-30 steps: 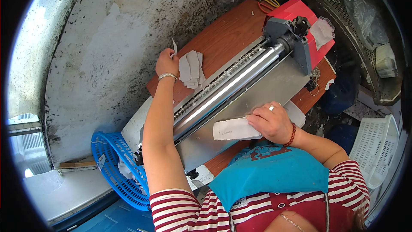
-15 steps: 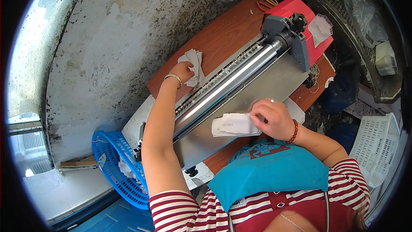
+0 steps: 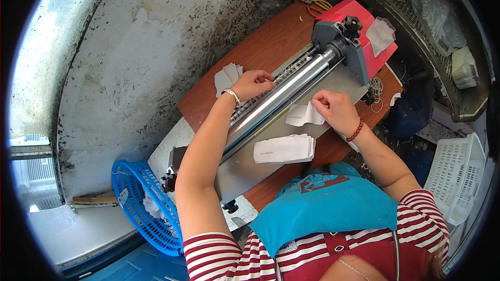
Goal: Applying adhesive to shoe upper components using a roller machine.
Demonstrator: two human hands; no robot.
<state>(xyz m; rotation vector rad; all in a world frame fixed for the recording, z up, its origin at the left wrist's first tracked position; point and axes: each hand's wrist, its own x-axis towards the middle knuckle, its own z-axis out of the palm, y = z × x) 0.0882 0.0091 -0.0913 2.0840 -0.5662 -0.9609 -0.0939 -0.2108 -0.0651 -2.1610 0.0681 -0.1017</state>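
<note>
My right hand (image 3: 337, 113) pinches the edge of a thin white cut piece (image 3: 303, 115) with faint printing, holding it over the metal feed plate (image 3: 245, 173) in front of the steel roller (image 3: 291, 87). Nearer me on that plate lies a stack of similar white pieces (image 3: 284, 149). Behind the roller, my left hand (image 3: 253, 84) hovers with loosely bent fingers apart, apparently with nothing in them. Beside it, a loose pile of white pieces (image 3: 225, 79) rests on the brown wooden board (image 3: 263, 39). I cannot tell whether the pieces are cloth, leather or paper.
The roller machine has a red end housing (image 3: 359, 18) at the far right. A blue plastic basket (image 3: 136, 213) with white scraps stands at the left, a white basket (image 3: 455, 177) at the right. A stained wall (image 3: 135, 62) rises behind the board.
My right hand has lifted a white piece off the stack and moved it up toward the roller. My left hand has left the rear pile and moved right, alongside the roller.
</note>
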